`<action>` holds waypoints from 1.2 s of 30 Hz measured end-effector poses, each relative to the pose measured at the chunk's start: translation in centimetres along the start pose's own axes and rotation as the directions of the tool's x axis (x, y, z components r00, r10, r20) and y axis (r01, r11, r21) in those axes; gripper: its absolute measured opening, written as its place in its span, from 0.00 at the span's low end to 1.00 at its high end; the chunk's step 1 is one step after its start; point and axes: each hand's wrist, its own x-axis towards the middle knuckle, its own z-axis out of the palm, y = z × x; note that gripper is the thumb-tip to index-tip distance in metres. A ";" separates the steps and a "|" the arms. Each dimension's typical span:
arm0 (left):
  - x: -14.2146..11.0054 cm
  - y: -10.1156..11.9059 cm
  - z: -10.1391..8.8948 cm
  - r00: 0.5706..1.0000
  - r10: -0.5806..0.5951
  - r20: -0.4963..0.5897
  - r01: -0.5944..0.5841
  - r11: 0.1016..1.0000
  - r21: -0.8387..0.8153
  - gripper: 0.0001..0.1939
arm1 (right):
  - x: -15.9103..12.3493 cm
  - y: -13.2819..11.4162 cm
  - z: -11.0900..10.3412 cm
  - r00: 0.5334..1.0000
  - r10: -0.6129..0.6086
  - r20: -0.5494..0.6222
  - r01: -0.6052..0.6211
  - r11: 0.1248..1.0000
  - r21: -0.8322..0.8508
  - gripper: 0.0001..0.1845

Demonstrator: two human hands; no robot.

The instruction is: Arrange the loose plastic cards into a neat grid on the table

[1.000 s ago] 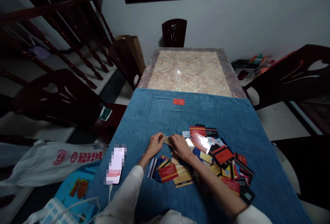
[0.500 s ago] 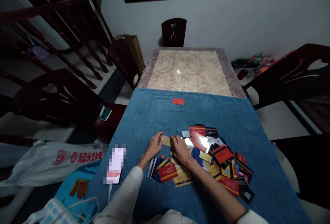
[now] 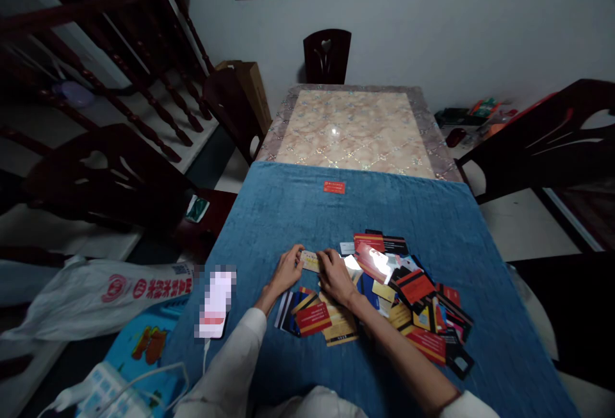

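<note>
A pale yellowish card [image 3: 311, 261] is held just above the blue cloth, one end in each hand. My left hand [image 3: 289, 268] pinches its left end between thumb and fingers. At the right end, the fingers of my right hand [image 3: 337, 277] close on it and cover that part. Below my hands lies a fanned group of cards with a red card [image 3: 313, 319] on top, and gold cards [image 3: 339, 327] lie partly under my right wrist. A heap of mixed cards [image 3: 417, 290] spreads to the right. Alone farther up the cloth is a small red card [image 3: 334, 187].
The blue cloth [image 3: 288, 206] covers the near part of the table, with a patterned tablecloth [image 3: 355, 126] beyond. On the left edge lies a phone [image 3: 216, 302] with a white cable. Dark wooden chairs [image 3: 327, 58] surround the table; a power strip [image 3: 108, 392] sits lower left.
Both hands stay on the pale card, with the right fingers shifted slightly and more of the card's face showing. The whole view has moved a little; the heap looks unchanged.
</note>
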 end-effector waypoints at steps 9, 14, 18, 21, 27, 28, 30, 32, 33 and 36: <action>-0.1 0.1 0.0 1.000 0.003 0.000 -0.003 1.000 -0.010 0.19 | 0.1 0.0 -0.2 0.999 -0.032 -0.012 0.032 0.999 0.000 0.30; 0.1 0.5 -0.2 0.999 0.027 -0.026 -0.028 0.999 -0.029 0.19 | 0.4 -0.4 -0.8 0.999 -0.009 0.035 0.010 1.000 -0.010 0.29; 0.7 1.3 -0.7 0.995 0.079 -0.054 -0.082 0.995 -0.057 0.22 | 1.0 -1.0 -1.4 0.998 -0.011 0.065 0.015 0.998 -0.060 0.26; 1.2 2.0 -1.1 0.994 0.100 -0.036 -0.102 0.994 -0.049 0.24 | 1.5 -1.5 -1.9 0.999 -0.022 0.037 0.025 0.995 -0.094 0.25; 1.6 3.1 -0.6 0.991 0.130 -0.042 -0.133 0.988 -0.077 0.27 | 2.5 -2.2 -3.1 0.998 -0.060 -0.032 0.058 0.997 -0.058 0.25; 1.7 3.2 -0.4 0.991 0.128 -0.043 -0.132 0.987 -0.090 0.28 | 2.7 -2.2 -3.3 0.997 -0.070 -0.019 0.069 0.996 -0.048 0.25; 1.8 3.4 -0.2 0.993 0.111 -0.044 -0.116 0.986 -0.119 0.29 | 2.9 -2.1 -3.6 0.996 -0.087 0.012 0.088 0.996 -0.023 0.28; 1.8 3.5 0.0 0.995 0.093 -0.044 -0.098 0.984 -0.147 0.29 | 2.9 -1.9 -3.9 0.996 -0.089 0.030 0.089 0.996 0.005 0.33; 1.7 3.4 0.0 0.995 0.088 -0.045 -0.094 0.983 -0.159 0.28 | 2.8 -1.8 -4.0 0.996 -0.080 0.032 0.080 0.997 0.019 0.34; 1.4 2.9 0.1 0.996 0.081 -0.039 -0.087 0.980 -0.179 0.28 | 2.3 -1.5 -4.2 0.999 -0.032 0.010 0.031 0.997 0.064 0.38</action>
